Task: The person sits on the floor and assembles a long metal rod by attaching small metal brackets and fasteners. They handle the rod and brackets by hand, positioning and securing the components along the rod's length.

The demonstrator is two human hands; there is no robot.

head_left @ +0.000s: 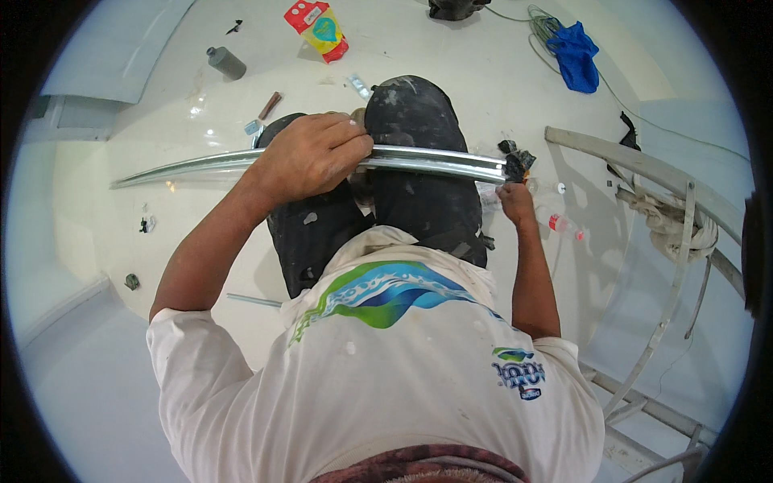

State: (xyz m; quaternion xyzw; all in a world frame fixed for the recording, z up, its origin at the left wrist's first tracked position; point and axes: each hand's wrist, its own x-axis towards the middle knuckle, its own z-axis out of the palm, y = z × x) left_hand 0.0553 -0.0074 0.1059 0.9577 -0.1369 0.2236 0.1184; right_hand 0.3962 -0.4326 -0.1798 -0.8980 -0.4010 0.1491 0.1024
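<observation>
A long, shiny metal channel (439, 161) lies crosswise over my dark-trousered knees, its far left end reaching out above the floor. My left hand (318, 153) is closed around it near the middle, knuckles up. At the channel's right end my right hand (515, 201) is closed, fingers bent just below the tip. Crumpled black material with a bit of orange (518, 165) sits at that end, right above my right hand. What the right fingers pinch is hidden.
A ladder (656, 330) with a rag (676, 229) stands at the right. A clear bottle (564, 225) lies beside my right forearm. Ahead are a grey bottle (227, 63), a red-yellow packet (320, 32) and a blue bag (576, 56) by a cable. A thin metal strip (254, 300) lies at the left.
</observation>
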